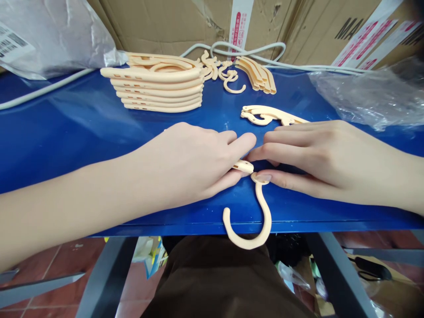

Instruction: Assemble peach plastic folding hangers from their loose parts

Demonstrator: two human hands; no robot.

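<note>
Both my hands lie on a blue table (66, 132) and meet over one peach plastic hanger. My left hand (192, 163) covers the hanger's left arm, of which only a small end (243, 166) shows under the fingertips. My right hand (318, 159) covers the other arm; its thumb presses the top of the hanger's hook (255, 221). The hook curves down past the table's front edge. Just behind my right hand lies another hanger part (265, 115).
A stack of peach hanger arms (159, 88) sits at the back left, loose hooks (225, 73) and a smaller pile of arms (260, 75) behind the middle. A white cable (251, 46), plastic bags (371, 95) and cardboard boxes (165, 22) line the back.
</note>
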